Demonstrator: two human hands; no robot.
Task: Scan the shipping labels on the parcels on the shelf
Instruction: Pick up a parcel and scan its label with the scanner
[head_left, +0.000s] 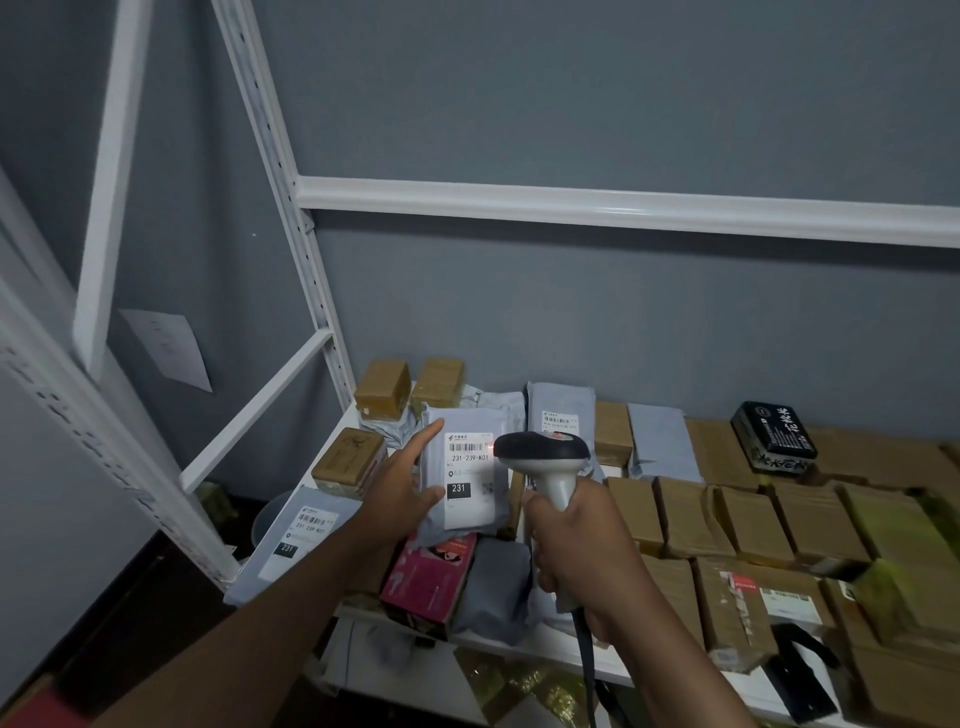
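- The left hand (402, 480) is clamped on the left edge of a grey mailer bag (464, 470), thumb across the front and the fingers hidden behind, tilting it up so its face is toward the camera.
- The right hand (576, 551) is wrapped tight around the handle of a barcode scanner (545, 462), whose dark head sits at about 3 o'clock from the bag, just beside it.
- The shipping label (469, 470) lies flat on the bag's front; a reddish glow shows at the right end of its barcode, so by my judgement the scan is in hand now.
- The bag is held just above the shelf (550, 644), near its left end, over a pink box (428, 577) and another grey bag.
- It looks light and soft: thin plastic film that creases and may be slippery. Gripping the edge clear of the label, as here, seems the best hold; squeezing the middle could wrinkle the barcode.
- At 8 o'clock from the held bag, a second labelled mailer (306, 530) leans at the shelf's left corner.
- From 3 to 5 o'clock the shelf is packed with brown cardboard boxes (748, 525), stiffer and probably heavier, best taken by their sides.
- A black box (774, 434) rests at about 2 o'clock, well apart.
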